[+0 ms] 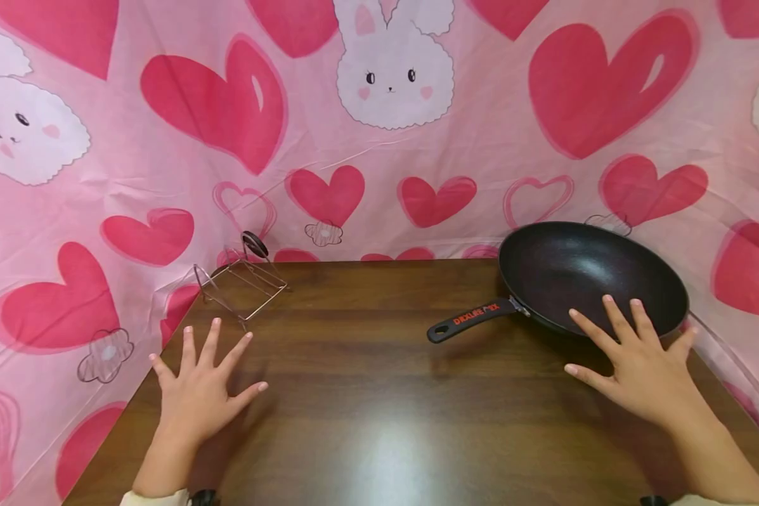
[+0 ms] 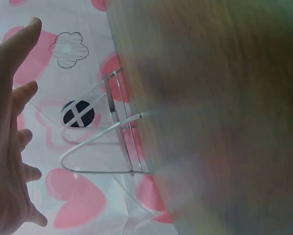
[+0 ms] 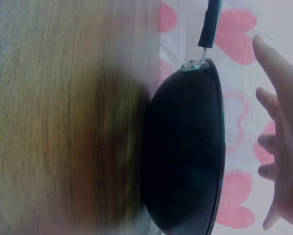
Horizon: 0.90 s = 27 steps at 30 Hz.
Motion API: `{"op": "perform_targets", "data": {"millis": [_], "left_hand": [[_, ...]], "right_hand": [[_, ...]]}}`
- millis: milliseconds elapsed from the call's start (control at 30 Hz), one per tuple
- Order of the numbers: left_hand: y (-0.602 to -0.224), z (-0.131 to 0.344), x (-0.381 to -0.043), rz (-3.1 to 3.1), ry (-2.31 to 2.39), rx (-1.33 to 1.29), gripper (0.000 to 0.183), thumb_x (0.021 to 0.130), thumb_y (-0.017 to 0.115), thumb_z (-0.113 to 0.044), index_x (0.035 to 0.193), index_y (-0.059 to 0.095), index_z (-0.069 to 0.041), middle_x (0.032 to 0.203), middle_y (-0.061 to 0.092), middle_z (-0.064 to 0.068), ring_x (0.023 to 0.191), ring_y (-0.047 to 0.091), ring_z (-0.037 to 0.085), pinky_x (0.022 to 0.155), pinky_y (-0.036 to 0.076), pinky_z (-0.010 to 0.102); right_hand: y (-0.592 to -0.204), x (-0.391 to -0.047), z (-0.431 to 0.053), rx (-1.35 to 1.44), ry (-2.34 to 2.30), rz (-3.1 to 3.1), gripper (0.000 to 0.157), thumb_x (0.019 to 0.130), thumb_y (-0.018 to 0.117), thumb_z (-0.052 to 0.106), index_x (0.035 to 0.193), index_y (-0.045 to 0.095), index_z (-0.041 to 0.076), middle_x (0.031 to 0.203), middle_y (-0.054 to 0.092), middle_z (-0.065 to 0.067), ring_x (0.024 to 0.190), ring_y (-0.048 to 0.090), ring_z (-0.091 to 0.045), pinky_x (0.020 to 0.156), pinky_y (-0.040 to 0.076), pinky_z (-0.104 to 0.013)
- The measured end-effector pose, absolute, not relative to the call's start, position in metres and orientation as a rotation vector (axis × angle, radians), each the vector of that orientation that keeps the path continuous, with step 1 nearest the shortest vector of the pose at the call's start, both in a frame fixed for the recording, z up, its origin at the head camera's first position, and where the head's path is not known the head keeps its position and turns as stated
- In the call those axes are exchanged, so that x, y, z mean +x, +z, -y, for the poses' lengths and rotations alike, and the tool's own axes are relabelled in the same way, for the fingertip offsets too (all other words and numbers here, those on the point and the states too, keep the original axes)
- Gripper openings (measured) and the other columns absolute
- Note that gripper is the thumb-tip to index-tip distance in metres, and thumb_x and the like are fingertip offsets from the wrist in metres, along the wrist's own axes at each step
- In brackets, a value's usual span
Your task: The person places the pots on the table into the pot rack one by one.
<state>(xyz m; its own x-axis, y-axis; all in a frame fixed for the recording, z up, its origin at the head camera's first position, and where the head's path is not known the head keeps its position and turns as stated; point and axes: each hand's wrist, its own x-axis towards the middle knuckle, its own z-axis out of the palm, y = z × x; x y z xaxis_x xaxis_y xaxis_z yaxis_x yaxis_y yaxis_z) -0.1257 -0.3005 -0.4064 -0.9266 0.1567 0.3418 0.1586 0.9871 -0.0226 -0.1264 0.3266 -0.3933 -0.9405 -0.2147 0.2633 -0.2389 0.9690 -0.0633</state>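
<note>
My left hand [image 1: 196,397] is spread over the table's left side, fingers straight, palm down, holding nothing. Just beyond its fingertips stands a wire rack [image 1: 243,281] with a round black piece [image 1: 255,244] at its back; the left wrist view shows the rack [image 2: 107,171] from the side. On the right, my right hand [image 1: 645,369] is spread too, its fingers overlapping the near rim of a black frying pan [image 1: 582,270] in the head view. The pan's handle [image 1: 474,320], with red lettering, points left. In the right wrist view, the hand [image 3: 285,142] stands apart from the pan [image 3: 185,152].
The brown wooden table [image 1: 367,379] reaches back to a pink cloth [image 1: 379,161] printed with hearts and rabbits, which hangs behind and along both sides. The pan sits at the back right, close to the cloth.
</note>
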Motion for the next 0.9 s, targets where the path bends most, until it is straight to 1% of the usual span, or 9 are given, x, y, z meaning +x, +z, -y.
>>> {"op": "perform_targets", "data": {"millis": [133,333,433,567,667,767,900], "left_hand": [[-0.408,0.298,-0.127,2.772,-0.022,-0.246,0.086,0.076,0.065,-0.072,0.15,0.033,-0.041,0.161,0.014,0.014,0.142,-0.005,0.053,0.095,-0.023,0.074],[-0.407,0.29,-0.13,2.771,-0.053,-0.268,0.089,0.076,0.067,-0.07,0.151,0.028,-0.044,0.162,0.011,0.013,0.14,0.0,0.057,0.092,-0.016,0.081],[-0.406,0.285,-0.132,2.768,-0.068,-0.281,0.09,0.074,0.069,-0.069,0.151,0.029,-0.044,0.162,0.009,0.013,0.14,0.001,0.057,0.091,-0.015,0.082],[-0.406,0.278,-0.134,2.77,-0.091,-0.299,0.091,0.073,0.07,-0.068,0.151,0.03,-0.044,0.163,0.007,0.011,0.142,-0.003,0.054,0.09,-0.014,0.083],[-0.405,0.272,-0.135,2.773,-0.103,-0.312,0.091,0.072,0.071,-0.068,0.15,0.03,-0.044,0.163,0.008,0.012,0.142,-0.004,0.052,0.088,-0.01,0.086],[-0.404,0.266,-0.136,2.778,-0.117,-0.326,0.092,0.072,0.072,-0.067,0.15,0.03,-0.045,0.162,0.01,0.013,0.142,-0.003,0.052,0.087,-0.008,0.087],[-0.405,0.259,-0.139,2.777,-0.139,-0.348,0.093,0.071,0.073,-0.068,0.15,0.03,-0.045,0.162,0.011,0.013,0.143,0.002,0.052,0.088,-0.008,0.087]], "right_hand": [[-0.393,-0.126,-0.326,0.363,0.142,2.835,0.091,0.081,0.066,0.064,0.154,0.017,0.042,0.159,0.014,-0.024,0.144,-0.009,-0.047,0.085,-0.033,-0.07],[-0.392,-0.127,-0.322,0.389,0.149,2.786,0.092,0.078,0.069,0.063,0.154,0.021,0.042,0.159,0.015,-0.022,0.145,-0.001,-0.046,0.091,-0.029,-0.07],[-0.391,-0.127,-0.319,0.409,0.175,2.759,0.092,0.077,0.072,0.062,0.153,0.024,0.041,0.16,0.014,-0.021,0.145,0.003,-0.045,0.094,-0.026,-0.071],[-0.392,-0.127,-0.314,0.45,0.205,2.728,0.093,0.076,0.074,0.059,0.153,0.026,0.04,0.16,0.012,-0.019,0.146,0.005,-0.042,0.095,-0.021,-0.074],[-0.392,-0.128,-0.31,0.479,0.225,2.71,0.094,0.075,0.075,0.059,0.153,0.026,0.039,0.161,0.012,-0.018,0.146,0.007,-0.041,0.095,-0.017,-0.078],[-0.391,-0.128,-0.307,0.502,0.241,2.685,0.096,0.073,0.076,0.059,0.153,0.028,0.038,0.161,0.015,-0.017,0.145,0.013,-0.041,0.098,-0.01,-0.08],[-0.391,-0.13,-0.303,0.538,0.255,2.658,0.099,0.07,0.078,0.059,0.153,0.03,0.035,0.16,0.019,-0.016,0.14,0.023,-0.045,0.103,-0.003,-0.078]]}}
